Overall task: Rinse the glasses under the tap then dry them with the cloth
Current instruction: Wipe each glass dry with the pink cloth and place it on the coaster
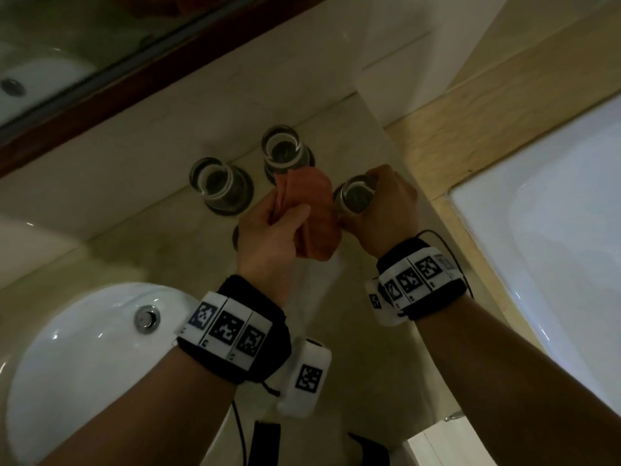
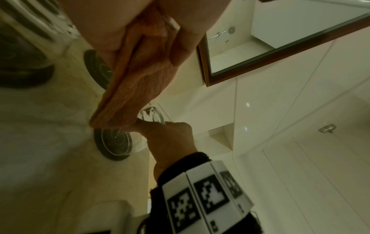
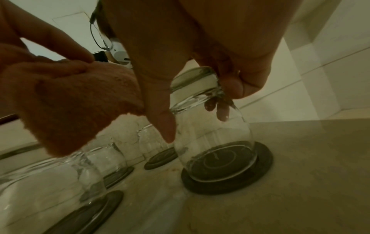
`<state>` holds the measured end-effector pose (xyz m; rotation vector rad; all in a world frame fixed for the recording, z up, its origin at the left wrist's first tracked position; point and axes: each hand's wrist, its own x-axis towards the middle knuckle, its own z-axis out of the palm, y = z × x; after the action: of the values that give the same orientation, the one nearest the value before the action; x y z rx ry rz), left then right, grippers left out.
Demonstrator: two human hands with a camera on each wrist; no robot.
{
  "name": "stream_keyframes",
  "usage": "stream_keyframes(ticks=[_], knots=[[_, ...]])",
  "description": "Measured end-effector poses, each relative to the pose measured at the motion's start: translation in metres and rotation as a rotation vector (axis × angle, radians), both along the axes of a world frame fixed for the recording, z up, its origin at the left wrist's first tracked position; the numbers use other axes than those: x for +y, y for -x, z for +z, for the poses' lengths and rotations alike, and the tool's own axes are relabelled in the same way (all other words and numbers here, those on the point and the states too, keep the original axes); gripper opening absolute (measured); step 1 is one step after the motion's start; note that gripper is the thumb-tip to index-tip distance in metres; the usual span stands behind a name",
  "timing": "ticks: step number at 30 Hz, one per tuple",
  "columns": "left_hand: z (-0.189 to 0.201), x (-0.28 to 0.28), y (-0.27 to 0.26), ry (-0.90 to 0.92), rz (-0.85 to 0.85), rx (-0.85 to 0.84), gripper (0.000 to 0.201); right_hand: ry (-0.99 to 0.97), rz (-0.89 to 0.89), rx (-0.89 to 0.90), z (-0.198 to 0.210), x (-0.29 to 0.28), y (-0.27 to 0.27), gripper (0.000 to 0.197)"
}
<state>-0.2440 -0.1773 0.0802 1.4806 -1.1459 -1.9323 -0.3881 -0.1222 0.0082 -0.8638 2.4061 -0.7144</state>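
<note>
Head view: right hand grips an upside-down glass by its base, fingers and thumb curled round it. Right wrist view shows this glass mouth-down on a dark round coaster, rim touching or just above it; cannot tell which. Left hand holds a bunched orange cloth, fingers closed over its folds, thumb across the front. Cloth hangs just beside the held glass, its edge touching the right thumb. Two more glasses stand upside down on coasters at the back of the beige counter. White basin lower left. Mirror above.
</note>
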Motion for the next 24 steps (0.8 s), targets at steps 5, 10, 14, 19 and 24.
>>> stream_keyframes(ticks=[5,10,14,19,24], knots=[[0.001,0.003,-0.009,0.08,0.03,-0.006,0.028,-0.029,0.041,0.006,0.001,0.003,-0.002,0.072],[0.006,0.003,-0.022,0.037,0.108,0.05,0.03,0.043,0.036,0.066,0.032,0.008,-0.009,0.074],[0.023,0.004,-0.044,0.037,0.194,0.148,0.052,0.296,0.048,0.038,0.074,0.004,-0.038,0.054],[0.052,0.009,-0.089,0.121,0.254,0.313,0.04,0.25,0.273,-0.373,0.108,-0.013,-0.097,0.075],[0.066,0.02,-0.167,0.236,0.35,0.313,0.034,0.38,0.341,-0.724,0.135,-0.017,-0.163,0.054]])
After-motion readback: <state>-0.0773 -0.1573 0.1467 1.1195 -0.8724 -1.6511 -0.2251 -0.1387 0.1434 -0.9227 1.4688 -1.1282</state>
